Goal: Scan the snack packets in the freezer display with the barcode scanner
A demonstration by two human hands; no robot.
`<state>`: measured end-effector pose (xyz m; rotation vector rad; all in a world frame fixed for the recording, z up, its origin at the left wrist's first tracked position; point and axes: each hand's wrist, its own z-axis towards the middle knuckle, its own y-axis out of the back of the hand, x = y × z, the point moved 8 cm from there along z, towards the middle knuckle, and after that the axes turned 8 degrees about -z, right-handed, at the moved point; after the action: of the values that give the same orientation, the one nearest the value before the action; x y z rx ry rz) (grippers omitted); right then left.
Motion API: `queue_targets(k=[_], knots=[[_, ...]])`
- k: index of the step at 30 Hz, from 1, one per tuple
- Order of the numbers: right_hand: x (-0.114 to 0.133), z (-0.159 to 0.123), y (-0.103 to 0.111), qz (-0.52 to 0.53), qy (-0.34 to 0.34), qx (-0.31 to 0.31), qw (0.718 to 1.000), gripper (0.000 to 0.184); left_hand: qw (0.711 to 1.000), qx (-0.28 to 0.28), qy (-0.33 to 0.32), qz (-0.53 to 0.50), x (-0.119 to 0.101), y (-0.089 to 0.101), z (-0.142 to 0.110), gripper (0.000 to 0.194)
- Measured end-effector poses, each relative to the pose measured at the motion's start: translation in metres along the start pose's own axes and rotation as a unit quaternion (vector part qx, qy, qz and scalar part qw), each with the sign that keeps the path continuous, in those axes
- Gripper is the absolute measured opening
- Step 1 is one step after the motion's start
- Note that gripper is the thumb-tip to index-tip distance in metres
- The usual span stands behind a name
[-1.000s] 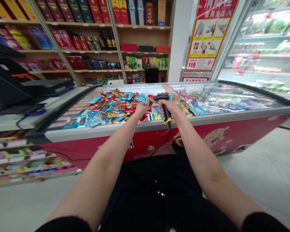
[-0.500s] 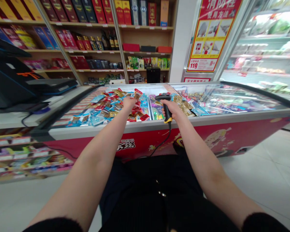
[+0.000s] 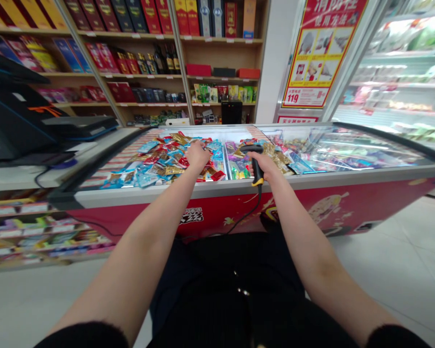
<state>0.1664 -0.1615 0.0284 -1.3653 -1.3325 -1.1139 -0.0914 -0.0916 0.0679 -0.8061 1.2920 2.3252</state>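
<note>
My right hand grips a black barcode scanner with a yellow base, its cord hanging down over the front of the red chest freezer. My left hand rests palm down on a heap of small blue, red and gold snack packets spread over the freezer's glass lid, its fingers curled among the packets. I cannot make out whether a packet is in them.
A black till screen stands on the counter at the left, with a cable. Wooden shelves of boxed goods and bottles line the back. A red poster and an open chiller are at the right. Pale floor tiles lie around the freezer.
My left hand has moved left from beside the scanner, where it held a small packet, down onto the packet heap. My right hand with the scanner has sunk slightly.
</note>
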Motion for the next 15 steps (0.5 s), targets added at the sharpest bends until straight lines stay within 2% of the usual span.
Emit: queue_targets(k=[4, 10, 15], knots=[[-0.001, 0.003, 0.027, 0.013, 0.006, -0.025, 1.0, 0.024, 0.995, 0.081, -0.043, -0.03, -0.034, -0.036, -0.013, 0.03], [-0.006, 0.0, 0.057, 0.038, -0.004, -0.046, 0.998, 0.029, 0.978, 0.183, -0.094, -0.02, -0.082, -0.094, -0.052, 0.025], [-0.011, -0.006, 0.072, 0.045, -0.008, -0.06, 0.997, 0.03, 0.964, 0.229, -0.138, 0.001, -0.117, -0.134, -0.085, 0.028]])
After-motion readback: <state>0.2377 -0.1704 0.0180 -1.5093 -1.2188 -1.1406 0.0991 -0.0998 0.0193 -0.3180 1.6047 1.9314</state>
